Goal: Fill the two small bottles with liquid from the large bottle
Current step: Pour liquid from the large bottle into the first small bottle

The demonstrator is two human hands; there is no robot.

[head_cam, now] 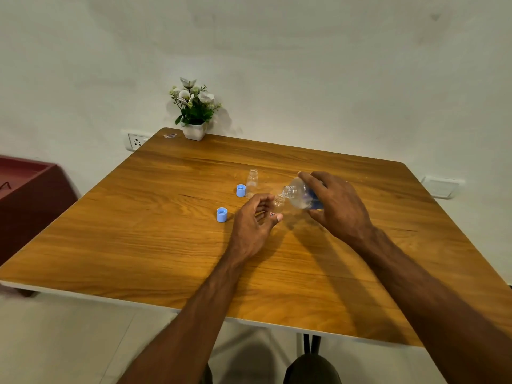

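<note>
Clear large bottle [300, 194], blue label unreadable, tipped in right hand [336, 206] grip; left hand [253, 221] clasps small bottle [278, 204].

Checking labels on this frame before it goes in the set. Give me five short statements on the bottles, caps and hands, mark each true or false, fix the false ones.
1. The right hand holds the large bottle tilted, mouth toward a small bottle. True.
2. The left hand holds that small bottle lifted clear of the table. False: the bottle appears to stand on the table, with the hand around it.
3. Two blue caps lie on the table, off the bottles. True.
4. The other small bottle is capped. False: it stands open, with a cap beside it.
5. The flower pot sits at the table's near edge. False: it sits at the far edge, by the wall.
</note>
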